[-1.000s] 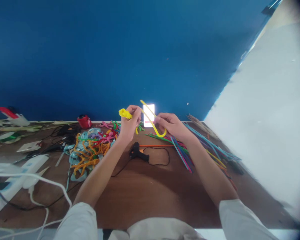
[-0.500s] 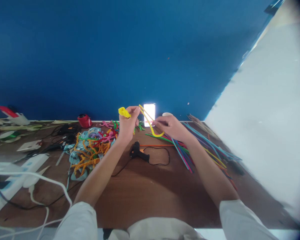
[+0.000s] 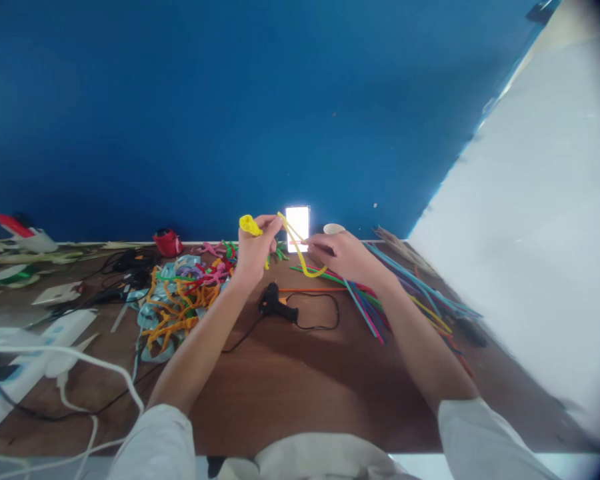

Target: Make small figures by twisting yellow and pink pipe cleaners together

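Raised over the far part of the table, my left hand (image 3: 254, 257) is closed with thumb and forefinger pinched on a yellow pipe cleaner (image 3: 301, 257). A thick, coiled yellow piece (image 3: 250, 225) pokes out of the left side of the same fist. From the left fingertips the pipe cleaner bends down in a narrow loop towards my right hand (image 3: 347, 257). The right fingers are bent together around its other end, near the loop's bottom; the exact contact is partly hidden. Below and between the hands lies a black hot glue gun (image 3: 279, 305).
A lit phone (image 3: 298, 230) stands against the blue wall. On the left, orange and multicoloured pipe-cleaner pieces (image 3: 175, 303) form a pile, with a red object (image 3: 167, 243) behind. Loose pipe cleaners (image 3: 367, 310) lie under my right arm. A white power strip (image 3: 40, 363) and cables occupy the left front.
My right fingers have shifted slightly along the yellow pipe cleaner, whose loop has changed shape a little. The left hand keeps its pinch almost in place.
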The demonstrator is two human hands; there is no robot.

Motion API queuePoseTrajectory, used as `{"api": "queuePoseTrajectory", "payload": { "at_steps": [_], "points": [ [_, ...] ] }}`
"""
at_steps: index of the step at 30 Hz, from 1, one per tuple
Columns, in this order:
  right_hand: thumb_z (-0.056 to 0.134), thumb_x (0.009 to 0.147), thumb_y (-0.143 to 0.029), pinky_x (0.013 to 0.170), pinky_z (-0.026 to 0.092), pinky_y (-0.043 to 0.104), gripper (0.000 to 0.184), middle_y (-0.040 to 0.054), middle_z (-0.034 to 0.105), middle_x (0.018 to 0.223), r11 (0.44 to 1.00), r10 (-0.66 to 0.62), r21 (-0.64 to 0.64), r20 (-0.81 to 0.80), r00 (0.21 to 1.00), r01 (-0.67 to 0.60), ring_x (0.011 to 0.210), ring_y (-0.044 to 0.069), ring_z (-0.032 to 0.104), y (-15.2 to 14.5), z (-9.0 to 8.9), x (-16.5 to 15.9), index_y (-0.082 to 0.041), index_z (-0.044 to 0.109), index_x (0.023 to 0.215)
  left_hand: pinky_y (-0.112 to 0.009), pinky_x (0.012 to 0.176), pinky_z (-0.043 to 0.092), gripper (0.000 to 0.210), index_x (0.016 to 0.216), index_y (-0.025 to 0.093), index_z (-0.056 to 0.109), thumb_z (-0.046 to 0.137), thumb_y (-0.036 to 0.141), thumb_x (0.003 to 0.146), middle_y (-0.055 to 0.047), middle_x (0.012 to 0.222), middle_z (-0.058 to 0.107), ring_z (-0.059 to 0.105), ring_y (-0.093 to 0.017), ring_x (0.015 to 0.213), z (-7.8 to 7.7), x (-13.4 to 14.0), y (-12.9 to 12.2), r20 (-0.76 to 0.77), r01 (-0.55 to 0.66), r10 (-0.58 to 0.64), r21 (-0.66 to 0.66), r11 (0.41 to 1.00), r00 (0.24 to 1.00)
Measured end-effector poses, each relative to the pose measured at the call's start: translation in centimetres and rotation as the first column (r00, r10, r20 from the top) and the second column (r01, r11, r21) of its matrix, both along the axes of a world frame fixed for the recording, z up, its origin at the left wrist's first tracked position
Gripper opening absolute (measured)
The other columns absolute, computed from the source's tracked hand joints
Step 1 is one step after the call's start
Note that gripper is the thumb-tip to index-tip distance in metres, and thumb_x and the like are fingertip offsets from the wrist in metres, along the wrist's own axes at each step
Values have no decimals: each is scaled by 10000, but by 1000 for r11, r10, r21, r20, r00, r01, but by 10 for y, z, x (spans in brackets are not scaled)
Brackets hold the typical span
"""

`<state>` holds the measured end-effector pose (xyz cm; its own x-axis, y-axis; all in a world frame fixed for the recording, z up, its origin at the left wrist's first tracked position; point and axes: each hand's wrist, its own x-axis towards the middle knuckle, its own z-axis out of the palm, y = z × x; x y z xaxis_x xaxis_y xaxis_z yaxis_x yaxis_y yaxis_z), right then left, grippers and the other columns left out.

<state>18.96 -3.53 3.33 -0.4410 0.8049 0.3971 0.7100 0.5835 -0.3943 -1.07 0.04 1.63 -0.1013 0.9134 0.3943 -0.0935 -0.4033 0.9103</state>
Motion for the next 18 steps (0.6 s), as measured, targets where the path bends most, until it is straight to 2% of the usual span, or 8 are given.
{"api": "queuePoseTrajectory", "payload": {
  "at_steps": [3, 5, 8, 14, 18],
  "points": [
    [500, 921, -216, 611, 243, 276, 477, -9, 578, 629, 1000, -18, -5, 55, 998, 19, 562, 122, 411, 0, -2, 1, -246, 606, 1386, -217, 366, 217, 193, 816, 190, 709, 725, 382, 799, 46, 539, 491, 364, -43, 408, 0, 0, -1, -18, 10, -10, -3, 1000, 1000],
    [490, 898, -175, 606, 230, 270, 587, -25, 543, 617, 1000, -8, 15, 94, 996, 7, 546, 118, 379, 1, -3, 1, -262, 507, 1478, -215, 368, 216, 197, 822, 192, 710, 723, 388, 804, 51, 513, 470, 361, -46, 407, 0, 0, -1, -24, 12, -12, -2, 1000, 1000],
    [463, 884, -147, 604, 227, 266, 658, -35, 525, 612, 999, 9, 50, 110, 994, -15, 540, 117, 363, 2, -6, 0, -266, 431, 1530, -215, 371, 215, 194, 827, 194, 710, 722, 387, 806, 54, 500, 460, 366, -50, 408, -1, 0, -1, -17, 10, -10, -1, 1000, 1000],
    [450, 897, -148, 611, 248, 264, 686, -46, 532, 576, 994, 12, 106, 92, 996, -21, 543, 124, 369, 3, -9, -2, -230, 350, 1571, -214, 369, 215, 206, 834, 189, 707, 721, 391, 799, 47, 550, 493, 377, -39, 410, 1, 1, -2, -19, 17, -17, 1, 1000, 1000],
    [442, 900, -134, 604, 261, 264, 694, -55, 546, 576, 997, 59, 52, 62, 996, -62, 518, 116, 370, 1, -7, -5, -180, 313, 1580, -219, 361, 215, 220, 849, 184, 711, 710, 398, 798, 27, 627, 559, 384, -32, 414, 3, 1, -3, -40, -7, 6, -6, 1000, 999]
  ]
}}
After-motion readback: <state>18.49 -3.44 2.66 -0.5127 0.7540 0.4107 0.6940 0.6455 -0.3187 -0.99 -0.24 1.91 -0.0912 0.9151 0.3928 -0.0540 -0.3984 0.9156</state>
